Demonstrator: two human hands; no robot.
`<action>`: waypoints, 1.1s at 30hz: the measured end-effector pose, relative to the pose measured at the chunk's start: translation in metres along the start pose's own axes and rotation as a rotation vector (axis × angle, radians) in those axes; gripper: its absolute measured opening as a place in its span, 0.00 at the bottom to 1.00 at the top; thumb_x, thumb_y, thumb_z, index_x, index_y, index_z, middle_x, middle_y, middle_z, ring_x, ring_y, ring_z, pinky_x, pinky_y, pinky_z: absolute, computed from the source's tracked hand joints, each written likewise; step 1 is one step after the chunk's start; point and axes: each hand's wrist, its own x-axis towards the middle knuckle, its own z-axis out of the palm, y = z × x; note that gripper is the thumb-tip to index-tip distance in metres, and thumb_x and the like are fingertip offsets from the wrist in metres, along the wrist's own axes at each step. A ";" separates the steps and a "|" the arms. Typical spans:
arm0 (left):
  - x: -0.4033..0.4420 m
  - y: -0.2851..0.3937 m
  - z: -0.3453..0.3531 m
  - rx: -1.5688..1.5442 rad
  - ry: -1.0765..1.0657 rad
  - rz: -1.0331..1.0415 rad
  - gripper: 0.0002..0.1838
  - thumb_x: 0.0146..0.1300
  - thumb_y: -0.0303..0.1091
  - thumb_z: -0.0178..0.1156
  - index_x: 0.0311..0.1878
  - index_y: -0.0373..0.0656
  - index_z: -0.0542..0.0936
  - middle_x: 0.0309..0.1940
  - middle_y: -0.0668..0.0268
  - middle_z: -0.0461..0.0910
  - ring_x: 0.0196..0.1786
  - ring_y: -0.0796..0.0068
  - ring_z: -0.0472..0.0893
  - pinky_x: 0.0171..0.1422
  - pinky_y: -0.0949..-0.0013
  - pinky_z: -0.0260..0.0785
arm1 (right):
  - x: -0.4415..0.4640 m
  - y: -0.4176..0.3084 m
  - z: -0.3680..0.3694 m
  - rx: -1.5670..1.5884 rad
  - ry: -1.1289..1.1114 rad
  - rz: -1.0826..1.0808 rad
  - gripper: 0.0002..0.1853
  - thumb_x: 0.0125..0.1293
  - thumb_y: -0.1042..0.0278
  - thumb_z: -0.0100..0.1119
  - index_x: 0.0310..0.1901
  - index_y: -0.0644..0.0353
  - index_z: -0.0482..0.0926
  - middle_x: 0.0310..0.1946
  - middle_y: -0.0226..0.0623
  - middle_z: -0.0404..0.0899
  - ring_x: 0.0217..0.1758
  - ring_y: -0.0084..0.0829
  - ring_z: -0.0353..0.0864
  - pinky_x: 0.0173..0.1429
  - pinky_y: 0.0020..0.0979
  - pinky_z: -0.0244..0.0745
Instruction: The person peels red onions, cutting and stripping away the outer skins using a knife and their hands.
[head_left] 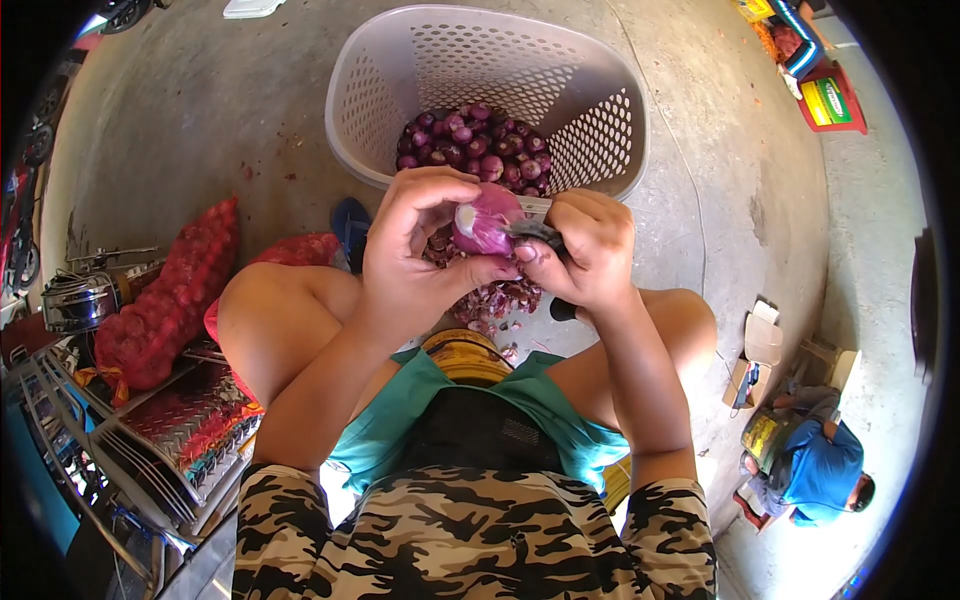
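Note:
My left hand point(415, 235) is closed around a red onion point(484, 215), fingers on top and thumb underneath. The onion is purple with a pale patch on its left side. My right hand point(595, 245) is shut on a small knife point(534, 205), whose flat grey blade shows beside the onion; its handle is hidden in my fist. A dark strip by my right thumb touches the onion's right side; I cannot tell if it is skin or part of the knife. Beyond my hands, a grey perforated basket point(350, 115) holds many red onions point(475, 145).
Onion peelings point(500, 302) lie on the floor below my hands. Red mesh sacks point(170, 295) of onions stand at left, beside a metal frame point(75, 420). At right are an opened cardboard box point(752, 360) and a seated person in blue point(822, 470). Another person's leg point(802, 45) shows top right.

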 end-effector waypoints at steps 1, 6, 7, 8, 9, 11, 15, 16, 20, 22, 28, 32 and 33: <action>0.000 0.000 0.001 -0.005 0.001 -0.004 0.32 0.43 0.23 0.74 0.52 0.37 0.70 0.52 0.60 0.67 0.55 0.68 0.74 0.60 0.66 0.70 | 0.000 0.001 0.001 0.001 0.015 -0.029 0.21 0.49 0.51 0.66 0.16 0.56 0.69 0.13 0.33 0.66 0.15 0.34 0.69 0.20 0.34 0.64; 0.001 0.003 0.001 0.067 -0.019 0.013 0.32 0.43 0.24 0.74 0.54 0.37 0.72 0.51 0.60 0.68 0.55 0.69 0.73 0.58 0.67 0.70 | 0.000 0.002 0.001 0.017 0.050 -0.110 0.22 0.47 0.52 0.67 0.15 0.55 0.65 0.12 0.31 0.65 0.14 0.33 0.68 0.19 0.33 0.63; 0.002 0.005 0.001 0.103 -0.027 0.026 0.31 0.43 0.24 0.74 0.54 0.37 0.73 0.51 0.60 0.68 0.55 0.68 0.73 0.58 0.67 0.70 | 0.001 0.002 0.001 0.020 0.045 -0.114 0.22 0.47 0.52 0.67 0.15 0.55 0.65 0.12 0.31 0.64 0.14 0.33 0.68 0.19 0.33 0.63; 0.003 0.008 0.000 0.209 -0.047 0.029 0.31 0.43 0.24 0.74 0.54 0.38 0.74 0.50 0.60 0.68 0.55 0.68 0.73 0.58 0.67 0.70 | 0.001 0.001 0.001 0.024 0.040 -0.120 0.22 0.46 0.52 0.67 0.15 0.55 0.64 0.12 0.31 0.64 0.14 0.33 0.68 0.19 0.33 0.62; 0.003 0.011 -0.002 0.315 -0.067 0.033 0.30 0.44 0.25 0.74 0.54 0.38 0.74 0.50 0.60 0.68 0.54 0.68 0.74 0.58 0.67 0.70 | 0.002 0.000 0.001 0.032 0.027 -0.132 0.22 0.46 0.51 0.67 0.15 0.55 0.64 0.12 0.31 0.63 0.14 0.34 0.68 0.19 0.33 0.62; 0.003 0.012 -0.004 0.403 -0.059 0.014 0.29 0.45 0.25 0.73 0.54 0.38 0.75 0.51 0.60 0.68 0.54 0.68 0.74 0.58 0.68 0.70 | 0.002 -0.005 0.001 0.048 0.003 -0.156 0.23 0.46 0.51 0.67 0.15 0.55 0.64 0.12 0.31 0.62 0.14 0.34 0.67 0.18 0.34 0.62; 0.004 0.007 -0.005 0.203 0.044 -0.069 0.28 0.47 0.24 0.71 0.54 0.38 0.75 0.53 0.61 0.67 0.53 0.70 0.75 0.58 0.69 0.71 | -0.001 -0.009 0.005 0.135 -0.055 -0.158 0.23 0.45 0.49 0.67 0.16 0.56 0.65 0.13 0.32 0.62 0.15 0.36 0.68 0.19 0.35 0.63; 0.005 0.006 -0.005 0.121 0.067 -0.089 0.28 0.48 0.23 0.71 0.54 0.38 0.75 0.54 0.61 0.67 0.53 0.70 0.75 0.58 0.69 0.71 | -0.001 -0.008 0.005 0.155 -0.060 -0.145 0.23 0.45 0.49 0.67 0.17 0.56 0.65 0.13 0.33 0.62 0.15 0.37 0.68 0.20 0.36 0.63; 0.008 0.010 -0.006 -0.064 0.037 -0.123 0.27 0.54 0.21 0.67 0.58 0.35 0.70 0.54 0.60 0.68 0.54 0.71 0.75 0.59 0.68 0.72 | -0.003 0.001 -0.001 0.229 -0.147 -0.067 0.23 0.47 0.49 0.66 0.18 0.58 0.66 0.15 0.35 0.63 0.18 0.40 0.69 0.22 0.38 0.64; 0.008 0.012 -0.009 -0.149 0.024 -0.185 0.26 0.56 0.20 0.64 0.59 0.34 0.69 0.54 0.59 0.70 0.54 0.70 0.76 0.59 0.67 0.71 | -0.004 0.006 -0.005 0.262 -0.211 -0.049 0.23 0.48 0.50 0.66 0.19 0.59 0.66 0.15 0.36 0.64 0.19 0.42 0.70 0.22 0.39 0.64; 0.010 0.013 -0.008 -0.269 0.019 -0.168 0.22 0.60 0.18 0.58 0.59 0.33 0.67 0.54 0.56 0.73 0.54 0.68 0.76 0.60 0.66 0.70 | -0.004 0.007 -0.011 0.205 -0.310 0.017 0.23 0.49 0.51 0.68 0.20 0.60 0.67 0.17 0.38 0.65 0.20 0.44 0.71 0.24 0.40 0.65; 0.010 0.010 -0.008 -0.290 0.013 -0.140 0.21 0.61 0.18 0.58 0.58 0.35 0.68 0.56 0.54 0.71 0.55 0.66 0.76 0.61 0.64 0.70 | 0.001 0.001 -0.016 0.190 -0.351 0.085 0.22 0.48 0.53 0.69 0.20 0.60 0.68 0.17 0.38 0.67 0.22 0.43 0.73 0.25 0.39 0.66; 0.009 0.010 -0.008 -0.303 0.019 -0.149 0.20 0.61 0.19 0.58 0.57 0.35 0.68 0.56 0.54 0.71 0.56 0.66 0.75 0.61 0.64 0.69 | 0.003 0.000 -0.017 0.191 -0.358 0.105 0.22 0.48 0.54 0.70 0.21 0.60 0.68 0.18 0.38 0.68 0.22 0.42 0.73 0.25 0.39 0.67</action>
